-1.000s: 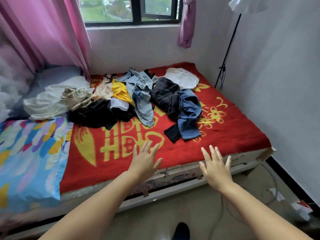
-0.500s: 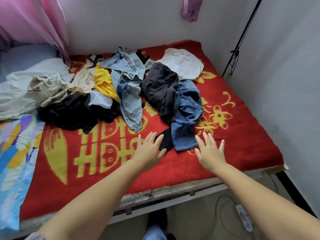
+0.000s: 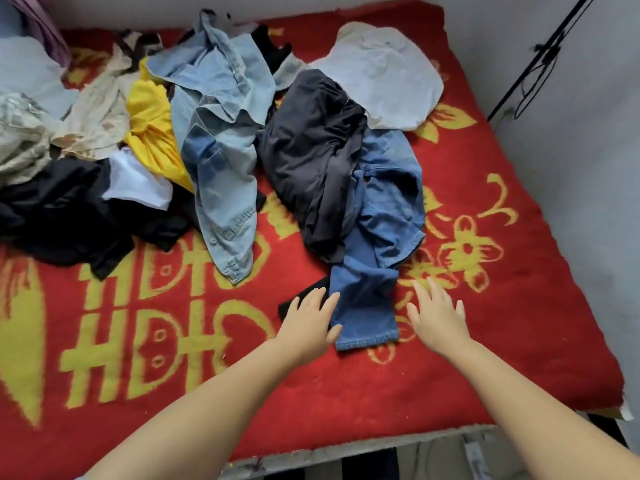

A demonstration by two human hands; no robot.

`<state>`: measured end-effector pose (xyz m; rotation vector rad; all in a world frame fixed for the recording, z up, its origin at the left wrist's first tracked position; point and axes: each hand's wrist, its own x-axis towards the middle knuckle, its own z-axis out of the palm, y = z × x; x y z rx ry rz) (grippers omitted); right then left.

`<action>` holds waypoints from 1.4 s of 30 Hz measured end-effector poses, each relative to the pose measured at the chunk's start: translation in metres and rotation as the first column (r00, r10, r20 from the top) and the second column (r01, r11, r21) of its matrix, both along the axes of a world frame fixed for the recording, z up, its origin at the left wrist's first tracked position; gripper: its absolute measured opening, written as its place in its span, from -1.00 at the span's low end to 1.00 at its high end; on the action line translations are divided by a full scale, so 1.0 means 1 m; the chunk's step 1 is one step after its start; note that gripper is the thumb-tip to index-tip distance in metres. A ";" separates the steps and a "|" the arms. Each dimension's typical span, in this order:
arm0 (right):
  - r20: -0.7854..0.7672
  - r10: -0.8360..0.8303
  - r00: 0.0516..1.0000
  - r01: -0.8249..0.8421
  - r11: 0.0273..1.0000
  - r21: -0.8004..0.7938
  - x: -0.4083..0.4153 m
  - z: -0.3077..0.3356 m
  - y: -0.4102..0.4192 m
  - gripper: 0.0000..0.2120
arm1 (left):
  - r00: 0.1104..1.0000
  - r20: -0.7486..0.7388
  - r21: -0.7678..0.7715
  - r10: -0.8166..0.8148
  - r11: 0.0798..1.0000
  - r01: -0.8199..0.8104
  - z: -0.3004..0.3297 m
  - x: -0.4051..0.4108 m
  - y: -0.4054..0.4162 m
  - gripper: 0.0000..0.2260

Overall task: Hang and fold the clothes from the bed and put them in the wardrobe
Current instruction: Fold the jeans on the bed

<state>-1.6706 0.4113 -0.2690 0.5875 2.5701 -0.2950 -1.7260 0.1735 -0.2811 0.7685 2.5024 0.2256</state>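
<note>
Blue jeans (image 3: 374, 237) lie lengthwise, hem nearest, between spread left hand (image 3: 310, 318) and spread right hand (image 3: 437, 315), equally near.

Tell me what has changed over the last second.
Both hands reached forward from the bed's edge: the left hand now at the black cloth, the right hand beside the blue jeans. Nothing is gripped. The clothes pile looks unmoved.

The red blanket (image 3: 485, 341) bears a large yellow double-happiness character, seen upside down.
</note>
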 end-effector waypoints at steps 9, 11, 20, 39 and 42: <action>-0.030 0.200 0.979 -0.202 0.977 -0.070 -0.145 -0.099 0.070 -0.47 | 0.994 -0.082 -0.086 -0.070 0.994 0.063 -0.097 -0.082 0.092 -0.34; -0.116 0.229 0.967 -0.235 0.971 -0.044 -0.172 -0.115 0.082 -0.42 | 0.993 -0.079 -0.113 -0.086 0.991 0.077 -0.116 -0.093 0.108 -0.32; -0.089 0.195 0.977 -0.202 0.976 -0.078 -0.178 -0.168 0.083 -0.85 | 0.982 -0.080 0.176 0.168 0.973 -0.153 -0.135 -0.089 0.118 -0.81; -0.069 0.125 0.990 -0.126 0.992 -0.008 -0.192 -0.154 0.078 -0.13 | 0.334 0.583 0.076 0.741 0.360 -0.930 -0.125 -0.082 0.116 -0.37; -0.061 0.141 0.988 -0.142 0.990 -0.013 -0.187 -0.166 0.079 -0.28 | 0.223 0.623 0.075 0.749 0.226 -0.971 -0.127 -0.078 0.122 -0.60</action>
